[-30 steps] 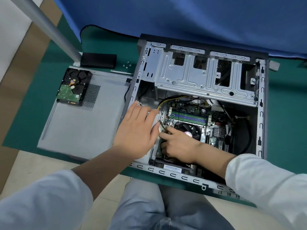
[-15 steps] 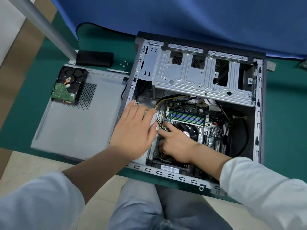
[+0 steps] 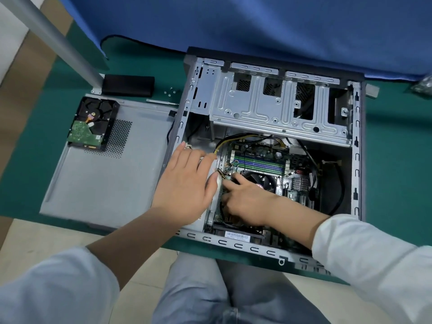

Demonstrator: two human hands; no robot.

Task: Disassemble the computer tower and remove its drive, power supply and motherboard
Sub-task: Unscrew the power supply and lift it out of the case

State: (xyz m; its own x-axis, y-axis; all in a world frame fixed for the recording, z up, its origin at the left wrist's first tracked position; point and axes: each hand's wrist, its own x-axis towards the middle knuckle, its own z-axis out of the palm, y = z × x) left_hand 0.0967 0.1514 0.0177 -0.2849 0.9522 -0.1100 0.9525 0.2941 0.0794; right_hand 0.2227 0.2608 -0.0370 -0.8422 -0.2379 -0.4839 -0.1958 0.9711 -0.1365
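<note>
Two hands, left (image 3: pixel 184 183) flat, right (image 3: pixel 245 202) curled

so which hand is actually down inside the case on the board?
The right hand, fingertips at the cables beside the CPU fan. The left hand lies flat on the metal at the case's left side.

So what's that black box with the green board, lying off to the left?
That is the hard drive, already out of the tower. It is a black, box-shaped unit lying flat with its underside up, showing a green circuit board and an orange-and-white sticker. It rests on the far left corner of the removed grey side panel, partly over the panel's perforated vent. Neither hand touches it.
</note>
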